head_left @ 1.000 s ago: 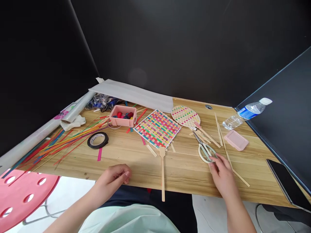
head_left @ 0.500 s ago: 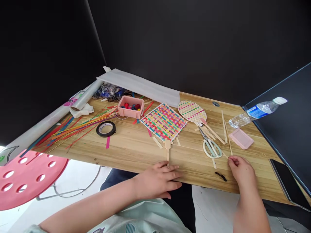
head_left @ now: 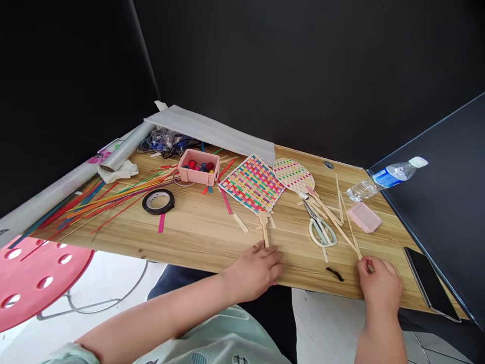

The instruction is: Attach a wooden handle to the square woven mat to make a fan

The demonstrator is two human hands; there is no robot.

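A square woven fan (head_left: 253,184) in many colours lies on the table with its wooden handle toward me. My left hand (head_left: 254,270) rests at the table's front edge, its fingers curled over the lower end of that handle. Farther right, my right hand (head_left: 380,278) pinches the near ends of thin pale wooden strips (head_left: 351,230), which meet at the fingertips and slant away across the table. Between the hands lie scissors (head_left: 322,231) with pale handles and a small black strip (head_left: 335,274). A round woven fan (head_left: 293,175) lies behind the scissors.
At the left are black tape (head_left: 158,202), coloured strips (head_left: 113,198) and a pink box (head_left: 199,175) with spools. A water bottle (head_left: 386,179), a pink lid (head_left: 365,217) and a phone (head_left: 431,283) lie at the right. Black panels (head_left: 303,76) enclose the table.
My right hand has drawn the strips' ends slightly toward me. My left fingers have curled in around the handle, and the square fan has turned slightly. The whole view has shifted a little.
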